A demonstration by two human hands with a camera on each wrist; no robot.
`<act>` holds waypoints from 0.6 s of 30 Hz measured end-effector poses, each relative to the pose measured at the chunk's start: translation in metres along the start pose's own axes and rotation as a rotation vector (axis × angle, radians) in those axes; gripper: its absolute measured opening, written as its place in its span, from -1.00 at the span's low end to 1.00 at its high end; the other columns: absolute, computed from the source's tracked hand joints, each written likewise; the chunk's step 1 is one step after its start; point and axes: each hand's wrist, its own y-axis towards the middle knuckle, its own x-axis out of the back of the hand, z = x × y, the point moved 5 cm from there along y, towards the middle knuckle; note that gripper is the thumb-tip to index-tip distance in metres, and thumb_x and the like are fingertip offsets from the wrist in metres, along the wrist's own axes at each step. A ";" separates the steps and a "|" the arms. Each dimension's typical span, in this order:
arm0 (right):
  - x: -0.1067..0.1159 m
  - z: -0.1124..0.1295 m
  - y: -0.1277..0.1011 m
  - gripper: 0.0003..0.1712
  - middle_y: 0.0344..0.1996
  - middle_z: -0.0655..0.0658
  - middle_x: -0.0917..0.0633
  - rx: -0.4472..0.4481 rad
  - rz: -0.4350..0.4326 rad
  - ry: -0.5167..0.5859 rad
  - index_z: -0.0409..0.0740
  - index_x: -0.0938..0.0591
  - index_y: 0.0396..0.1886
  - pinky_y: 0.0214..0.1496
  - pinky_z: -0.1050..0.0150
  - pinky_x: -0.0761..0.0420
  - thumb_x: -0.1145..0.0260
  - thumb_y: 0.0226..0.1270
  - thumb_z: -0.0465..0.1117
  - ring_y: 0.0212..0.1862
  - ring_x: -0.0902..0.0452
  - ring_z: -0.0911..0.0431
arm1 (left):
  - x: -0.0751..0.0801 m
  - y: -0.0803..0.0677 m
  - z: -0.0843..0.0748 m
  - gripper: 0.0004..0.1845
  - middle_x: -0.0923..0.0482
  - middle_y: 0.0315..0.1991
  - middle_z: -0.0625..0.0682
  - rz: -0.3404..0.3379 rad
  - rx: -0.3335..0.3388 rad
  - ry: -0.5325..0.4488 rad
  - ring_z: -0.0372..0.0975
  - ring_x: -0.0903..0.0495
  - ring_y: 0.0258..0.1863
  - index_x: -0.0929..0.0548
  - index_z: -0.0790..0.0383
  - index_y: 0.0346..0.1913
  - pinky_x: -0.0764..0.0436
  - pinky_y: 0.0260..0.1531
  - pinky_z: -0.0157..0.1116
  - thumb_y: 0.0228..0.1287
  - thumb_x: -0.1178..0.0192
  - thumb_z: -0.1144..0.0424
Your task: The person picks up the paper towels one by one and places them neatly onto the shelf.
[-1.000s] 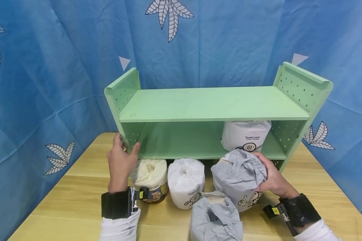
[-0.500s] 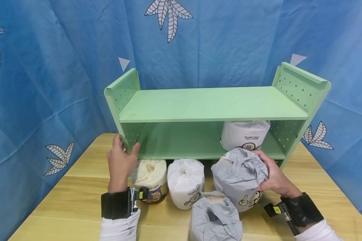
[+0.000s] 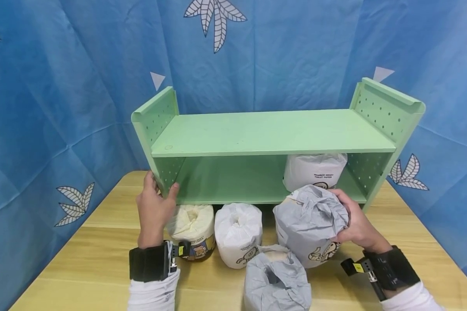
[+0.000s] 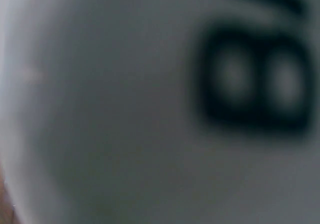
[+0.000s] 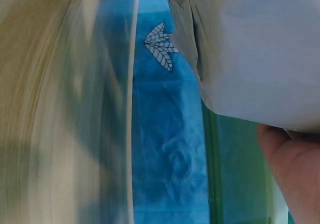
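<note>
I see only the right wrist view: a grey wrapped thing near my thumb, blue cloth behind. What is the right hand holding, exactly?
Observer: The right hand grips a grey-wrapped paper roll, in front of the green shelf.
Operator: Where is the left hand?
Observer: The left hand grips the shelf's left side panel, near its bottom.
Operator: Is something already on the shelf?
Observer: Yes, one white roll stands on the lower board, at the right.
Operator: Other rolls on the table?
Observer: Three: a cream roll, a white-wrapped roll and a second grey roll.
</note>
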 end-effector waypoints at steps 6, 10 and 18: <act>0.001 0.003 0.001 0.05 0.09 0.00 -0.54 0.013 -0.010 -0.024 -0.25 -0.35 0.27 0.14 0.36 -0.48 -0.35 -0.47 -0.64 0.06 -0.48 0.16 | -0.001 -0.001 0.001 -0.27 -0.36 0.30 0.32 0.002 0.007 0.007 0.20 -0.37 0.26 -0.13 0.18 0.47 -0.41 0.16 0.13 0.32 -0.23 0.25; 0.002 0.007 0.003 0.06 0.09 -0.01 -0.54 0.030 -0.034 -0.026 -0.23 -0.37 0.27 0.15 0.36 -0.47 -0.33 -0.49 -0.66 0.07 -0.47 0.16 | 0.000 0.000 0.000 -0.27 -0.36 0.30 0.32 -0.005 -0.002 0.004 0.20 -0.36 0.26 -0.13 0.20 0.47 -0.40 0.18 0.13 0.32 -0.23 0.25; 0.000 0.016 0.008 0.05 0.10 -0.05 -0.55 0.061 -0.064 -0.005 -0.23 -0.39 0.26 0.13 0.36 -0.50 -0.33 -0.48 -0.69 0.07 -0.49 0.14 | -0.001 0.001 -0.001 -0.29 -0.38 0.30 0.30 0.003 0.004 0.006 0.18 -0.37 0.26 -0.16 0.20 0.45 -0.40 0.18 0.13 0.32 -0.23 0.25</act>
